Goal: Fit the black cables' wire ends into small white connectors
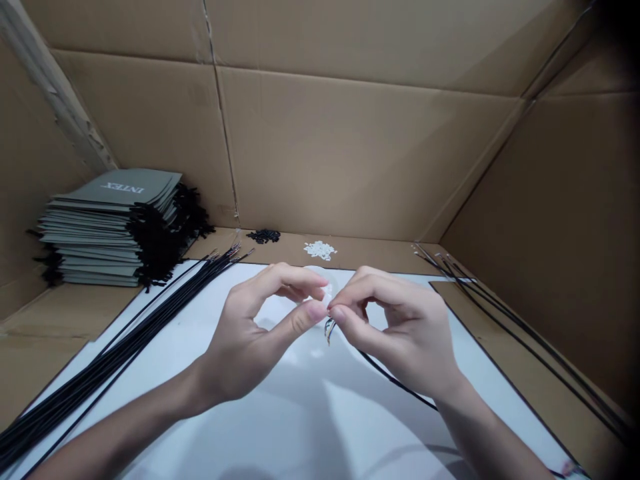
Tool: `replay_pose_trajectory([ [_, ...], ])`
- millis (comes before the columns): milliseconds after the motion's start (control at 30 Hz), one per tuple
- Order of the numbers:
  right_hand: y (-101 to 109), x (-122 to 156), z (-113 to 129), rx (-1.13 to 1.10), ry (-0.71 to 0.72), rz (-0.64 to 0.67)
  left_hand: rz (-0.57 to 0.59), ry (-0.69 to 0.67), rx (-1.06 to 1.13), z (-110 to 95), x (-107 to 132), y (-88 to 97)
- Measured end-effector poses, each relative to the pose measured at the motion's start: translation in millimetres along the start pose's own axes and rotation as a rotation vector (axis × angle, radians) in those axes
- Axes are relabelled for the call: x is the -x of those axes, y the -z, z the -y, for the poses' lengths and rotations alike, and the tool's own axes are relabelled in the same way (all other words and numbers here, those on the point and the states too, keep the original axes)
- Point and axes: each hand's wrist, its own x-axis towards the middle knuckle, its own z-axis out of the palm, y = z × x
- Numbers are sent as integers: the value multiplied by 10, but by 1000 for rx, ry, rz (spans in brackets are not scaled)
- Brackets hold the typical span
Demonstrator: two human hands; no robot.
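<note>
Over the middle of the white work surface [240, 427], my right hand [400, 320] pinches the end of a black cable [395, 381] between thumb and forefinger. Thin colored inner wires [329, 330] fan out just below those fingertips, and the cable runs down to the right behind the hand. My left hand [270, 327] is held close on the other side, its thumb tip beside the right fingertips. A gap shows between its thumb and forefinger, with nothing visible held in it. Whether the left thumb touches a wire is too small to tell.
A bundle of black cables [150, 333] lies at the left, and several more cables [530, 357] lie at the right. Piles of small black pieces [264, 236] and white pieces [321, 251] sit at the back. Grey pouches [95, 233] are stacked back left. Cardboard walls [360, 153] surround the surface.
</note>
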Motion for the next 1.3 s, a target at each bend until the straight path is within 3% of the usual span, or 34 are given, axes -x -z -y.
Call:
replay_pose_trajectory([
  [133, 1, -3, -15, -83, -45, 9, 68, -268, -209, 41, -56, 20],
  [233, -21, 0, -21, -114, -68, 21, 43, -363, -278, 63, -79, 42],
  [433, -33, 18, -39, -33, -54, -7, -57, -375, -354, 111, -81, 88],
  [633, -51, 35, -66, -118, -154, 197, -107, -414, -391, 140, -121, 125],
  [967, -120, 92, -141, -85, 17, -1, -74, -419, -421, 85, -128, 130],
  [1300, -138, 114, -129, 50, 86, -44, -41, -622, -521, 81, -141, 103],
])
